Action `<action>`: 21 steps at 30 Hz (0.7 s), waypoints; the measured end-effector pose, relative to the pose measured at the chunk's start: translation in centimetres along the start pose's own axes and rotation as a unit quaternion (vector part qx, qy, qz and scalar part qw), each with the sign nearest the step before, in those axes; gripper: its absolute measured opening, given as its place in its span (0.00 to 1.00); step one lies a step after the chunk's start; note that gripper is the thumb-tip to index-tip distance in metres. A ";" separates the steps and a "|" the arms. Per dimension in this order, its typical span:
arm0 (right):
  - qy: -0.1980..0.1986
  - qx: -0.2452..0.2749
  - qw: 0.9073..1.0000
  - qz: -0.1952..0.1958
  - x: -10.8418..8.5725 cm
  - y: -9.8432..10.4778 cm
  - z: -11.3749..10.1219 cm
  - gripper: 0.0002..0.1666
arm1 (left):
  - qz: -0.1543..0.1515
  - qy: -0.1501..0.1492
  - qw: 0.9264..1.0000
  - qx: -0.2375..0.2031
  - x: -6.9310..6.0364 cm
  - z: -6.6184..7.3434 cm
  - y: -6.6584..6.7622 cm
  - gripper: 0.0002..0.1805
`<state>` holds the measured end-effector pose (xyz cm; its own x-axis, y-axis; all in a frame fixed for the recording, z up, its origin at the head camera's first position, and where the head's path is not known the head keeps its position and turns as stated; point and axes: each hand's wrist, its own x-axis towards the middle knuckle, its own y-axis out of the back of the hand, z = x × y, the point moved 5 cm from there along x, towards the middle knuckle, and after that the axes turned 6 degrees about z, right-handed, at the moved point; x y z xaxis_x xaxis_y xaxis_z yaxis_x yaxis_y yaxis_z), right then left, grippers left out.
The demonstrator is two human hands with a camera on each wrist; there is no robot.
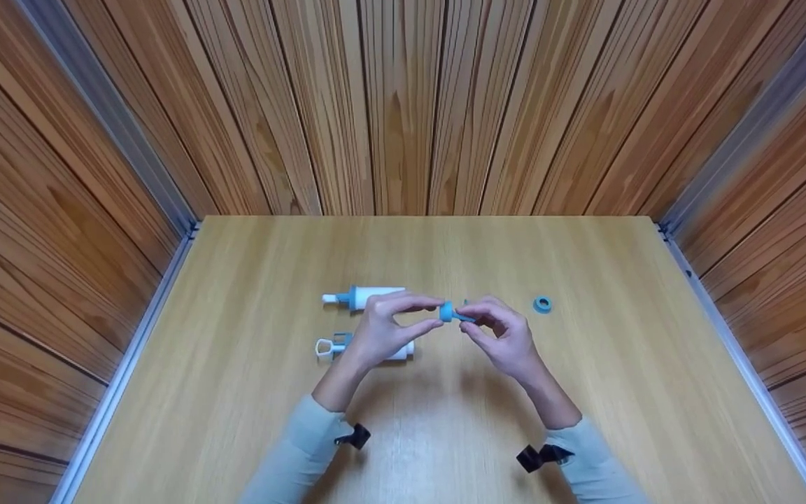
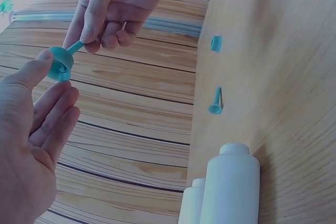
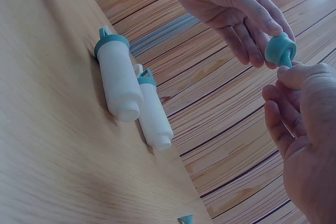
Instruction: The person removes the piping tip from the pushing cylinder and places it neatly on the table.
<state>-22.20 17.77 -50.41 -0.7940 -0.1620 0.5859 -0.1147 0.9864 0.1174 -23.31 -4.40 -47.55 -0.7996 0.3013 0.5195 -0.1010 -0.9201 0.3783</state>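
Between the thumb and fingertips of my left hand is a round teal cap, its hollow side showing in the left wrist view. My right hand pinches a thin teal stem that meets the cap; whether stem and cap are one piece I cannot tell. Both hands hold these above the table. Below and behind my left hand lie two white bottles, the farther one and the nearer one, each with a teal collar at its left end. My left hand and wrist partly cover them in the head view.
A teal ring lies on the wooden table right of my right hand. A small teal funnel-shaped piece rests between ring and bottles, mostly hidden by my hand in the head view. Wood-panelled walls border the table.
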 end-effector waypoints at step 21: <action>0.033 0.029 0.999 0.017 0.6 0.0 -0.3 0.18 | 0.006 -0.019 1.000 -0.002 -0.3 -0.1 0.1 0.17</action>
<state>-22.47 17.72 -49.85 -0.7576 -0.1288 0.6399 -0.1247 0.9908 0.0517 -23.14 -4.61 -47.78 -0.7773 0.2991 0.5535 -0.0928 -0.9247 0.3692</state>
